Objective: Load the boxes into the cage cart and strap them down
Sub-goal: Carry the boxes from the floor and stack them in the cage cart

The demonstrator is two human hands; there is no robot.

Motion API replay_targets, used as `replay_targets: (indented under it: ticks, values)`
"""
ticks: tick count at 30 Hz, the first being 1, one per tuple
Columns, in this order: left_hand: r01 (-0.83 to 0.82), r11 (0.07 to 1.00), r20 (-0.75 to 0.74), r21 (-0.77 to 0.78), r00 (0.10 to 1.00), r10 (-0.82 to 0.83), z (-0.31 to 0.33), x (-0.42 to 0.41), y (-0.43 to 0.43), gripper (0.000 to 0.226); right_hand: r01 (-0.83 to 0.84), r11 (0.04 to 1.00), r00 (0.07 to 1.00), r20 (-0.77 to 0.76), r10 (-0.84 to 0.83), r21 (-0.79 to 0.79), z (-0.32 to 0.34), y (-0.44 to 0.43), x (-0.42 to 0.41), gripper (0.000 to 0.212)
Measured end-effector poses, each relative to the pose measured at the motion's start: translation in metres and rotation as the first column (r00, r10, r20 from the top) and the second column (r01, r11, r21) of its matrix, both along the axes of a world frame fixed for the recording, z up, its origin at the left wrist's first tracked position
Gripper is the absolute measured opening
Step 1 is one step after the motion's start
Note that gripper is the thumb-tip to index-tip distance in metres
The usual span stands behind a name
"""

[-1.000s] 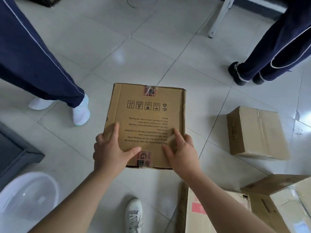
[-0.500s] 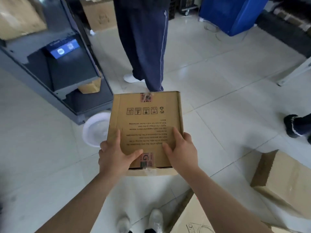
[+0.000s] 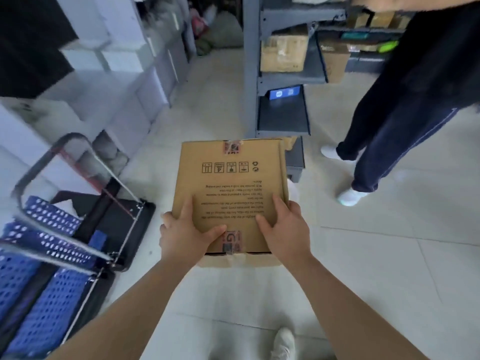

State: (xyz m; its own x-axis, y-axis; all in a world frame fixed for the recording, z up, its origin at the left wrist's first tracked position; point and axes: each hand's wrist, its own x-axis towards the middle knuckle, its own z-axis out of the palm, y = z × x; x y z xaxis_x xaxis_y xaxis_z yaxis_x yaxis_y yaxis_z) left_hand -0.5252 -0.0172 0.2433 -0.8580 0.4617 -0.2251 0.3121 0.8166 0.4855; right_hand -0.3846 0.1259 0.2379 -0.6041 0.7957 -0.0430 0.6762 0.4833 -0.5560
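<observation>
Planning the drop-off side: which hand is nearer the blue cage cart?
Left. The blue cage cart stands to the person's left; the left hand grips the cardboard box on that side, the right hand grips its far side.

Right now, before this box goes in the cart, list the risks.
The left hand and right hand grip the box only at its near end; the far end might dip.
The cage cart has a raised frame bar that could snag the box.
A bystander stands close; a wide swing might hit them.
</observation>
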Motion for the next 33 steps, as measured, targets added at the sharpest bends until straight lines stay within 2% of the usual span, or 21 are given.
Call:
replay_targets:
  ticks: [7, 15, 25, 29, 33]
  values:
    - [-0.321, 0.946, -0.05, 0.042, 0.945, 0.323, 0.045, -0.041, -0.146, 0.106, -0.29, 0.955, 0.954, -0.062, 0.294, 0.068, 0.045, -0.11, -0.09, 0.063]
    - [-0.653, 0.736, -0.103, 0.18, 0.732, 0.674, 0.093, -0.02, -0.283, 0.105, -0.607, 0.771, 0.754, -0.169, 0.635, 0.191, 0.096, -0.226, -0.143, 0.063]
    - [-0.808, 0.475, -0.201, 0.348, 0.43, 0.88, 0.149, 0.042, -0.437, 0.102, -0.787, 0.516, 0.44, -0.278, 0.854, 0.338, 0.158, -0.384, -0.155, 0.063]
    - [-0.842, 0.372, -0.232, 0.39, 0.302, 0.925, 0.169, 0.065, -0.504, 0.103, -0.835, 0.409, 0.301, -0.317, 0.899, 0.368, 0.18, -0.459, -0.157, 0.062]
    - [-0.869, 0.281, -0.275, 0.406, 0.177, 0.945, 0.183, 0.085, -0.577, 0.103, -0.857, 0.337, 0.2, -0.349, 0.915, 0.391, 0.195, -0.543, -0.156, 0.063]
